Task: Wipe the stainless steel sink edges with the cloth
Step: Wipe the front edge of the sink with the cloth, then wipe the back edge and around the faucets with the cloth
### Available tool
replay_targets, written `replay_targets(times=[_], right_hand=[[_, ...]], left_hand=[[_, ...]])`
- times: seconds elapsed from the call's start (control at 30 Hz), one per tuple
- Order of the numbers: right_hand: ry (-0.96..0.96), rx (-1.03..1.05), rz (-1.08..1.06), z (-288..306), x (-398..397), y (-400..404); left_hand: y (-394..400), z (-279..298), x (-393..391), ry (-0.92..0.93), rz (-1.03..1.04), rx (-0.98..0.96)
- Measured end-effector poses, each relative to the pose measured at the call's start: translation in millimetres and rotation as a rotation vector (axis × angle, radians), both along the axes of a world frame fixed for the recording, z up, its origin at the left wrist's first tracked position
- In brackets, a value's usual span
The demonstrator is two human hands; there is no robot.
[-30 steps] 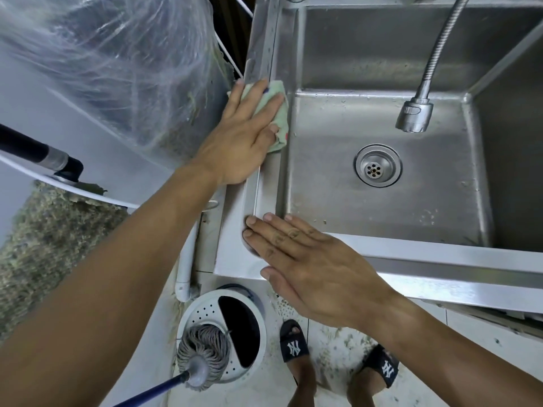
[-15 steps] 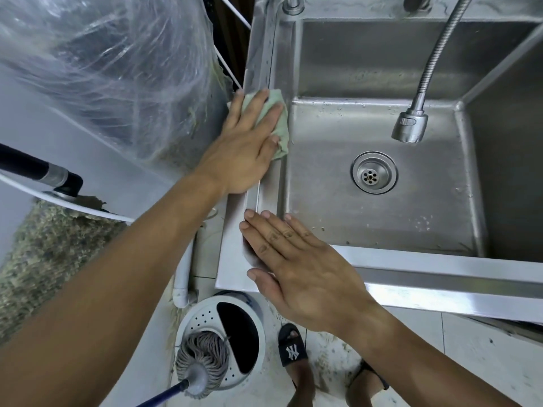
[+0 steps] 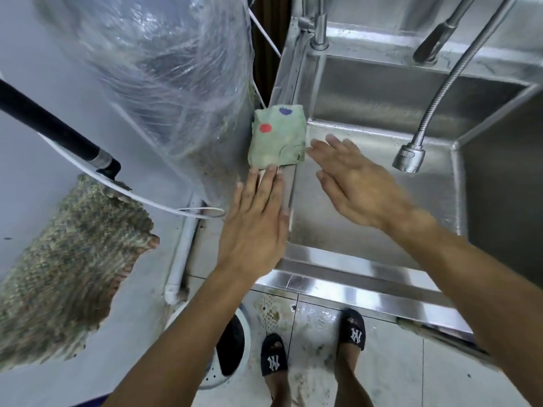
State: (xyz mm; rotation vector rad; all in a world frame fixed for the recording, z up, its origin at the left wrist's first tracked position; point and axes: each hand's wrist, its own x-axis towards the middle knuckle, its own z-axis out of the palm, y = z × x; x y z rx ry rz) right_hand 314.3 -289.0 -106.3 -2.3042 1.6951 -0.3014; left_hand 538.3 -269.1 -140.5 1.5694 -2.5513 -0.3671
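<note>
The left hand was laid flat and open on the sink's left edge, its fingertips just touching the near end of the cloth. The right hand was held open and blurred above the basin, nothing gripped. The green cloth, marked with red and purple dots, was spread across the edge, beside a plastic-wrapped bundle.

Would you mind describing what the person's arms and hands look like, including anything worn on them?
Both forearms are bare, with no sleeves in view. The left hand and right hand wear no gloves, and no rings, watch or bands show on either. The fingers look slightly grimy.
</note>
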Motion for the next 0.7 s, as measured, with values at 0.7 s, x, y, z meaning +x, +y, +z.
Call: replay_targets(times=[0.7], right_hand=[[-0.276,0.125,-0.159,-22.4,67.0,-97.1]], left_hand=[[0.3,9.7,-11.8,-0.104,0.074,-0.019]])
